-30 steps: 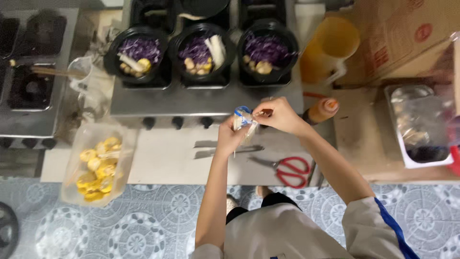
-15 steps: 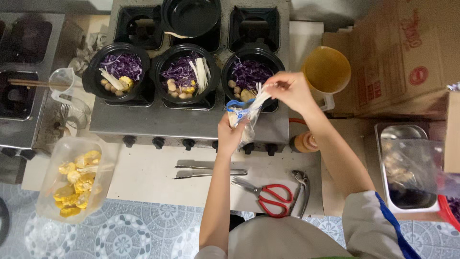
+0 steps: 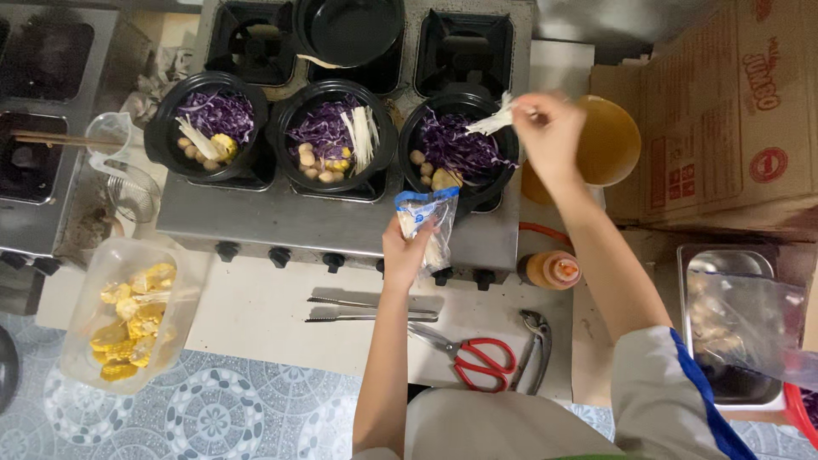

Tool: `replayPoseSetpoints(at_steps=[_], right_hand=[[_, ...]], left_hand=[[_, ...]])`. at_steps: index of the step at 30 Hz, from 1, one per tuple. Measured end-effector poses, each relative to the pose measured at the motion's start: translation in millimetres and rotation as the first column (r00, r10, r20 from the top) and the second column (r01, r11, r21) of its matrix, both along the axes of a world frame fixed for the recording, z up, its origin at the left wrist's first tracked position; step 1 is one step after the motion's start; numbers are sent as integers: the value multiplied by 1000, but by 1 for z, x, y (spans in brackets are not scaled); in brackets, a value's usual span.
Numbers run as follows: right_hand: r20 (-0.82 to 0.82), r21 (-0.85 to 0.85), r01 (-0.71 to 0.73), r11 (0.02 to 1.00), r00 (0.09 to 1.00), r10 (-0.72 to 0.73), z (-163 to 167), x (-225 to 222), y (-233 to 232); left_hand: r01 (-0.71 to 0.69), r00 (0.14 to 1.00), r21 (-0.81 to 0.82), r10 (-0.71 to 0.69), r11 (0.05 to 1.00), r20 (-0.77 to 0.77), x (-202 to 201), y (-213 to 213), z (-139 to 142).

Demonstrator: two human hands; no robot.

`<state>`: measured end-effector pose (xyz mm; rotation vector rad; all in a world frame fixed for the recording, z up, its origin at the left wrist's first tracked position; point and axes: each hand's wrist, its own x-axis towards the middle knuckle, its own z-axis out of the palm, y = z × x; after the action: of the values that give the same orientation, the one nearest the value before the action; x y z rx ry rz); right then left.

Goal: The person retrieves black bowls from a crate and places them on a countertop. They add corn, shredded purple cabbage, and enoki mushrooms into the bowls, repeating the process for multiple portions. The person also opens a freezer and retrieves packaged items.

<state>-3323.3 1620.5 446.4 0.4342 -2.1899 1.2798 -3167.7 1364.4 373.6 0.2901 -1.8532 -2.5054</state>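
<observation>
Clear plastic packet (image 3: 423,223) with a blue top edge, opened, upright and slightly crumpled, pinched from below by the left hand (image 3: 407,255); it sits just in front of the stove's front edge, at 7 o'clock from the right-hand bowl. Bundle of thin white enoki mushrooms (image 3: 492,122), strands splayed and blurred, gripped at one end by the right hand (image 3: 550,136) and held over the bowl's 2 o'clock rim. Black bowl (image 3: 457,152), round, filled with shredded purple cabbage and pale balls, resting on the stove's right burner.
</observation>
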Motion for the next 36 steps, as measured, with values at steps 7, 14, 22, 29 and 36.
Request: replayPoseSetpoints(at_steps=[7, 14, 22, 29, 36], right_hand=[[-58, 788, -81, 610, 977, 204, -26, 25, -9], [196, 795, -272, 541, 961, 195, -24, 29, -19], [154, 813, -175, 555, 984, 84, -1, 42, -8], [62, 761, -78, 644, 997, 48, -17, 51, -7], [29, 807, -49, 589, 999, 43, -13, 53, -22]], left_hand=[[-24, 999, 36, 25, 999, -35, 8, -3, -4], [-36, 999, 16, 36, 999, 1, 22, -4, -11], [-58, 998, 39, 58, 998, 2, 39, -14, -19], [-93, 995, 156, 88, 983, 40, 50, -16, -23], [-92, 994, 236, 77, 967, 76, 57, -22, -27]])
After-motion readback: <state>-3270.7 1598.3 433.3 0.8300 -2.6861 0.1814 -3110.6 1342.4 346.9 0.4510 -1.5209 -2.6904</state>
